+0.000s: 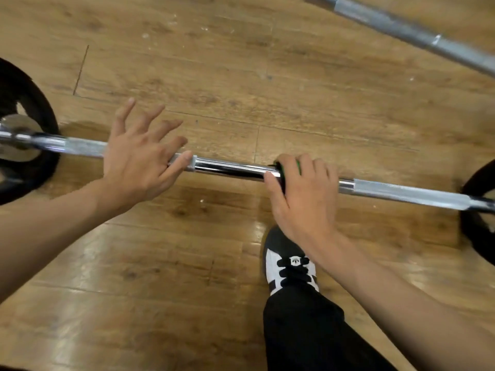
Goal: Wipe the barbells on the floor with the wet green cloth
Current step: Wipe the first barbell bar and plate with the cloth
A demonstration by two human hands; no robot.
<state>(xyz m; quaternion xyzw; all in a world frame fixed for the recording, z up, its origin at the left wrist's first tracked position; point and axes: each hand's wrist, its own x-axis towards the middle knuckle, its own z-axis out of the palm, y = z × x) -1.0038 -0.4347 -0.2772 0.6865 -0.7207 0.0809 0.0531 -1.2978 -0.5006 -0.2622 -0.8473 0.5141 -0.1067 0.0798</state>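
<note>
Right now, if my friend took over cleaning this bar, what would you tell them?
Left hand: open, fingers spread, resting on the barbell left of its middle.
Right hand: grips the green cloth around the barbell's smooth middle.
Done: how much is wiped cannot be told.
To do: the rest of this barbell, then the second bar on the floor, upper right.

Warm, even indoor light fills the scene. Pale glare patches shine on the wooden floor [150, 253] on the near side of the barbell [230, 169], and bright streaks run along its chrome middle. A soft shadow lies just under the barbell. The black plates [29, 103] at its ends are smeared with blur, and the barbell bows with wide-angle distortion.
</note>
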